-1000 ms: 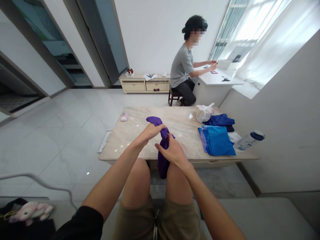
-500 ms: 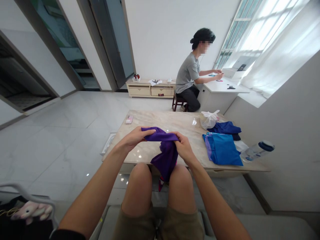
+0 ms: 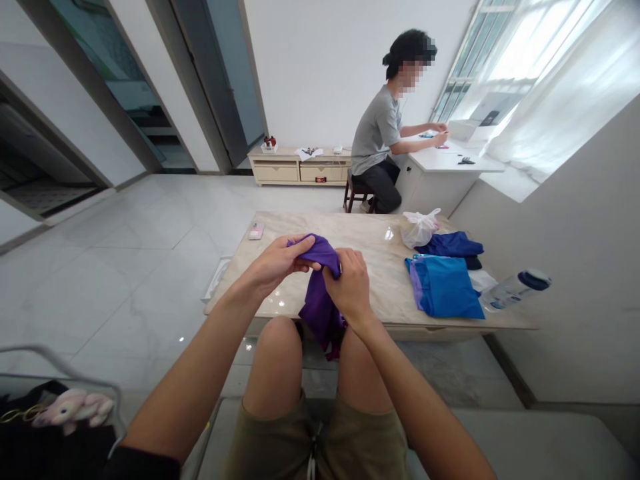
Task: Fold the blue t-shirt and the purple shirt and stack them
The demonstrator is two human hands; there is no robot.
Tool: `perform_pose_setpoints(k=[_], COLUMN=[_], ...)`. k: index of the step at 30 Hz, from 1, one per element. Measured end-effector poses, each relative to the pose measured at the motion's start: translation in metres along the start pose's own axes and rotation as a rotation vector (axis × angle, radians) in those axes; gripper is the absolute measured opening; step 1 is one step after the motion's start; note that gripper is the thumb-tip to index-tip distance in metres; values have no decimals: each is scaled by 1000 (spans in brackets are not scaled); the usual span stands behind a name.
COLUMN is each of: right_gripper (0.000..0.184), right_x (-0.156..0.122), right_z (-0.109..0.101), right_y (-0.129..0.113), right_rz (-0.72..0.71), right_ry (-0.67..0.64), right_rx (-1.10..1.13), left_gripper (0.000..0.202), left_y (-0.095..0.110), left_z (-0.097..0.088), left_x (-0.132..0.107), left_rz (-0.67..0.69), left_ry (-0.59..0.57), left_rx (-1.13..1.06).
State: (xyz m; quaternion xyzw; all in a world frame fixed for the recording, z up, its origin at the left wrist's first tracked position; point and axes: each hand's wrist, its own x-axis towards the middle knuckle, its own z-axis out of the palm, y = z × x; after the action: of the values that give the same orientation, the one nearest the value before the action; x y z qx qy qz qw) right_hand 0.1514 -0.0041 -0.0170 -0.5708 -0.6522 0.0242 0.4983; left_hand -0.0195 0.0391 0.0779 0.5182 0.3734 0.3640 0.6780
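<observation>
By the bench's near edge, left hand and right hand fingers pinch purple cloth, likely soft, best gripped up top.

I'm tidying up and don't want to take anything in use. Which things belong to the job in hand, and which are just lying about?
In the job:
purple cloth, held by the left hand and right hand

Apparently just lying about:
folded blue fabric
white plastic bag
clear bottle
pink plush toy
</observation>
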Motion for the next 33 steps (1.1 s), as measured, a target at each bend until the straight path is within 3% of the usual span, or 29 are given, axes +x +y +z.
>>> perform_pose_setpoints(k=[3,6,8,10,14,17,21,24,26,28,33], right_gripper=[21,19,21,26,37,39,27,13,10,10,25], right_x=[1,-1,3,15,63,104,133,139,145,154,159], right_z=[-8,-30,-46,-59,-78,-98,-120,-129,-140,-158,-218], right_y=[21,37,44,49,55,47,39,46,48,40,-7], right_rz=[62,118,178,233,274,154,-98,-130,-124,-138,-291], right_ry=[-21,-34,-70,-112,-278,-409,-305,-333,-376,-369,-203], right_rx=[23,112,208,299,417,293,-164,-427,-475,-449,-313], left_gripper=[30,21,17,14,17,16,18,20,24,24,17], left_y=[17,35,44,48,53,74,108,117,121,130,150], left_z=[1,-5,-13,-22,-46,-61,-72,-79,-83,-87,-89], left_x=[-11,-26,-33,-33,-14,-6,-13,-16,-17,-23,-57], left_rz=[147,363,457,483,389,411,605,548,467,476,737], left_ry=[146,311,357,386,482,550,559,635,684,674,537], left_rx=[-81,-207,-263,-291,-307,-330,-376,-422,-433,-428,-421])
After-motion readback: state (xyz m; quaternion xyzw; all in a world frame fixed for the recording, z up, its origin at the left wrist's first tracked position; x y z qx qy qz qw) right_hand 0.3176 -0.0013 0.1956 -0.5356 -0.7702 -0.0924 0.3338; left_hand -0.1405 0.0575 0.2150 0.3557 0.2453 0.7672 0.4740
